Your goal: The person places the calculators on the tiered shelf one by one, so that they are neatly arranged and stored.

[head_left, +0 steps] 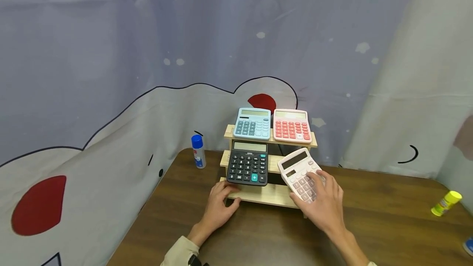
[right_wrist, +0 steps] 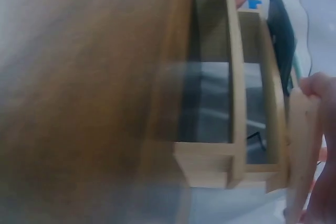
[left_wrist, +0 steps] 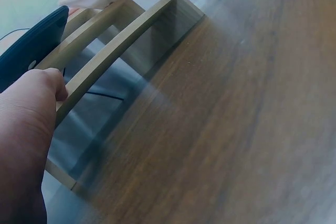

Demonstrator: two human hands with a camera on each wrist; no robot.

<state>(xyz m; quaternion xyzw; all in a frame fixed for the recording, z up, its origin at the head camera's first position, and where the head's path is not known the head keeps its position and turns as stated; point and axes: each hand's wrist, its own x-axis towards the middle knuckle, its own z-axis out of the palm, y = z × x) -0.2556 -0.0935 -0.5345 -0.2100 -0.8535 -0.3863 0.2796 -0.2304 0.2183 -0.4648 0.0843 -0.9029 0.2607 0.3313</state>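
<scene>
My right hand (head_left: 323,200) grips a pale pink calculator (head_left: 301,175) by its lower right part, with its display tilted up to the left. That calculator is at the right side of the middle tier of a three-tier wooden rack (head_left: 273,194); I cannot tell whether it touches the tier. At the rack's lower left, my left hand (head_left: 218,208) holds the end of the bottom board (left_wrist: 100,69) between thumb and fingers. A black calculator (head_left: 248,163) leans on the left of the middle tier. Blue (head_left: 253,124) and pink-keyed (head_left: 292,125) calculators fill the top tier.
A blue-capped bottle (head_left: 198,152) stands left of the rack on the brown wooden table (head_left: 380,200). Toward the right edge are a yellow glue stick (head_left: 446,203) and a partly visible blue-and-white item (head_left: 468,245). A printed curtain (head_left: 207,118) hangs behind.
</scene>
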